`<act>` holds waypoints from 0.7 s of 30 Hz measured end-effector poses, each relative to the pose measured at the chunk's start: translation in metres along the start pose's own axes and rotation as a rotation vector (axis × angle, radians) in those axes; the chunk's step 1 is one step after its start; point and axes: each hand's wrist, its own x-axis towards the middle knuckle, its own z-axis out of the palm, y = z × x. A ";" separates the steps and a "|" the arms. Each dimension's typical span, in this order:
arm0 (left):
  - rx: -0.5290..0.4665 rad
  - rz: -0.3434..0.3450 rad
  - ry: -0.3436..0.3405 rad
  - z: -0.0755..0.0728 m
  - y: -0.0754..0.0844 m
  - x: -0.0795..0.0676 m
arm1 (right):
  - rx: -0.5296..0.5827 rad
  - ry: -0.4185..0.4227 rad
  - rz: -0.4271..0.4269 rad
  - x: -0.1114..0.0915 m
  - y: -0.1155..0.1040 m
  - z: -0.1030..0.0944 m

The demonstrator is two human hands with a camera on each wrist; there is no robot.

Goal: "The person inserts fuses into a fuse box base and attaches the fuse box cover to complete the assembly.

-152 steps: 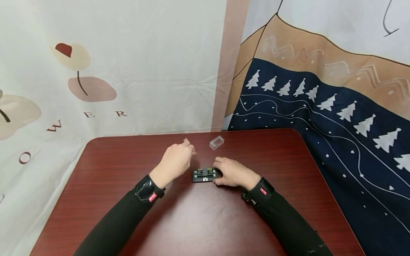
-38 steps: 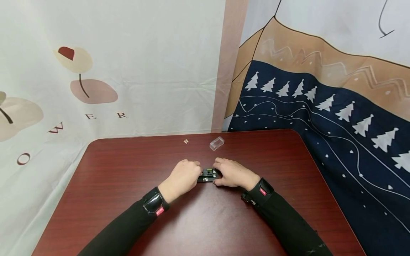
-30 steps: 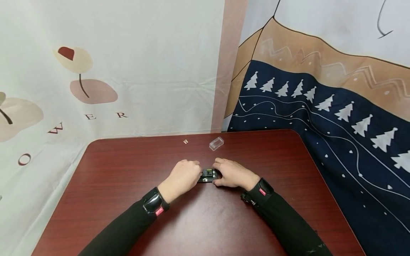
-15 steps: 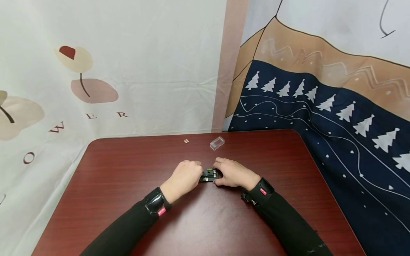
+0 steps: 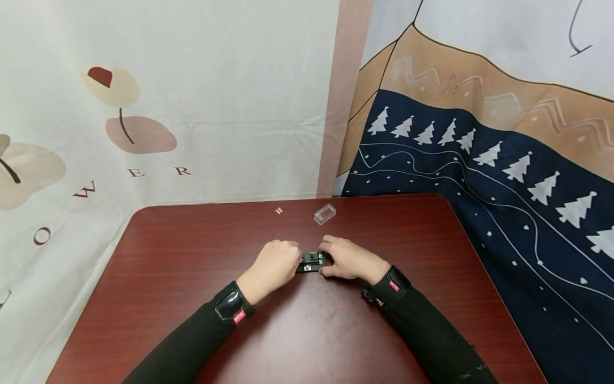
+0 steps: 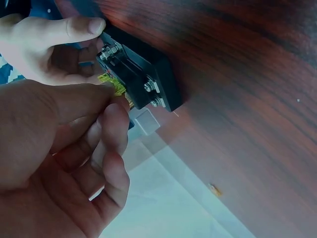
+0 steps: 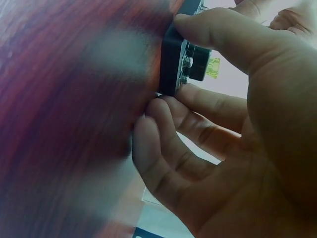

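A black fuse block (image 5: 314,259) with metal screw terminals rests on the table between both hands. Its left end is covered by my left hand (image 5: 274,265) in the head view. In the left wrist view, thumb and index finger pinch a small yellow blade fuse (image 6: 119,88) against the block's raised middle. My right hand (image 5: 352,259) grips the block's right end, thumb on the near edge and fingers at the far edge. A yellow fuse (image 7: 213,68) sticks out of the block in the right wrist view.
A small clear plastic cover or box (image 5: 325,214) lies near the table's back edge. Left of it are tiny pale pieces (image 5: 279,211). The dark red table (image 5: 192,250) meets printed cloth hangings behind.
From the back of the table, near the tiny pieces, my left hand has come down and right to the fuse block. Over the last second both hands stay nearly still.
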 end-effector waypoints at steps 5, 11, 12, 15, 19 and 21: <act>-0.003 0.008 -0.040 -0.002 -0.004 0.002 | -0.018 0.004 0.003 0.000 0.000 0.001; -0.054 -0.010 -0.076 -0.006 -0.013 0.006 | -0.046 0.001 -0.004 0.000 -0.001 0.000; -0.073 -0.022 -0.077 -0.007 -0.016 0.007 | -0.047 -0.001 -0.006 0.000 -0.001 -0.001; -0.133 -0.084 -0.069 -0.007 -0.028 0.012 | -0.049 -0.003 -0.009 0.000 -0.001 -0.001; -0.190 -0.199 -0.029 -0.002 -0.054 0.022 | -0.045 -0.009 -0.004 -0.002 -0.001 -0.002; -0.213 -0.253 -0.005 0.003 -0.068 0.027 | -0.044 -0.013 0.001 -0.003 -0.001 -0.002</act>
